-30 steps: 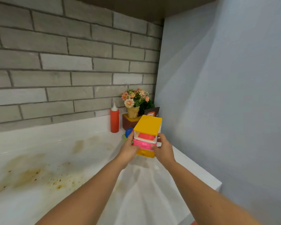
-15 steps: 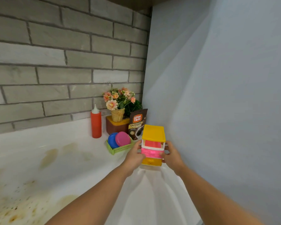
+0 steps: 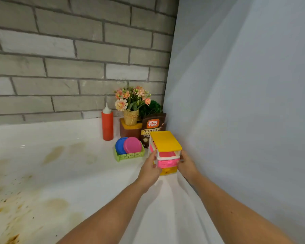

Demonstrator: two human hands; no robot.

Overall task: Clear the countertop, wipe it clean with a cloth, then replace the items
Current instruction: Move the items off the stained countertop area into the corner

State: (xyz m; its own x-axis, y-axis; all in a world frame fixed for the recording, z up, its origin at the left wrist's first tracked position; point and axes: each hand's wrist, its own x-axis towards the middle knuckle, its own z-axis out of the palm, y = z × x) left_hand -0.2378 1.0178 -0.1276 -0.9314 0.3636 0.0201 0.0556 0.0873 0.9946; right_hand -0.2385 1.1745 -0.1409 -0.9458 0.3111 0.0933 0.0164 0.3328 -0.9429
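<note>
A small plastic drawer unit [image 3: 165,140] with a yellow top and pink drawers stands at the right end of the white countertop [image 3: 63,166], close to the grey side wall. My left hand [image 3: 149,170] grips its left side and my right hand [image 3: 186,166] grips its right side. Its base looks level with the counter; I cannot tell if it rests there. Brown and yellow stains [image 3: 16,205] cover the counter's left part. No cloth is in view.
In the back corner stand a red squeeze bottle [image 3: 107,126], a green basket [image 3: 130,155] with a blue and a pink lid, a coffee pouch [image 3: 152,126], a flower pot [image 3: 130,117] on a brown box. A brick wall runs behind.
Both hands carried the drawer unit right and down toward the side wall. It now sits low beside the coffee pouch, and the green basket has come into view.
</note>
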